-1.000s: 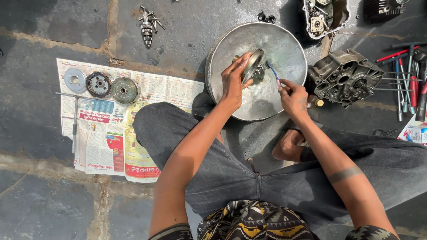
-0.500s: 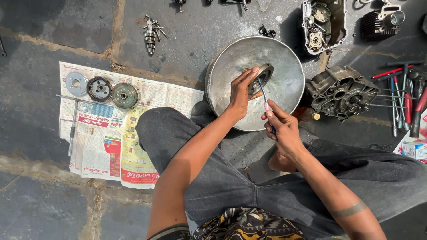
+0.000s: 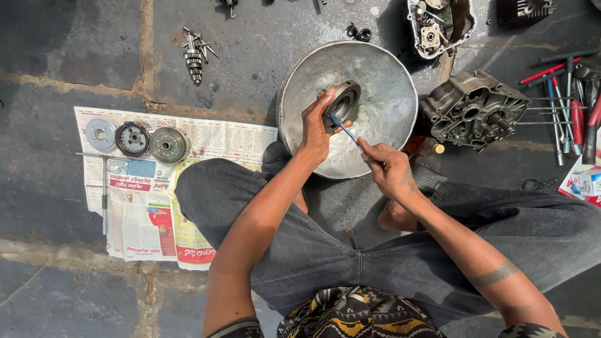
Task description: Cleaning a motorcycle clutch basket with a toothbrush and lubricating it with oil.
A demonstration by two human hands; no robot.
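Head view: left hand [image 3: 315, 133] grips the round metal part [image 3: 342, 102] over the basin [image 3: 388, 81], while right hand [image 3: 387, 166] pinches a blue-handled brush [image 3: 345, 129] slanting up-left, its tip against the part's face.

A: Light? Daylight, bright and even, no lamp evident. Strongest sheen on the metal basin [image 3: 382, 81], just beyond the fingers [image 3: 325, 103] of the left hand [image 3: 316, 128].

B: Shadows?

A: Soft. Darkest under the legs, below the fingers, and a faint one inside the basin beside the round part [image 3: 343, 100]. Pavement [image 3: 62, 50] far left of fingers reads dull, darker.

B: Sharpness?

A: Crisp at centre, incl. the brush [image 3: 344, 128] in the right hand [image 3: 388, 166]. Slight wide-angle bend toward frame edges; tools [image 3: 566, 106] at far right stretch a bit. No motion blur seen.
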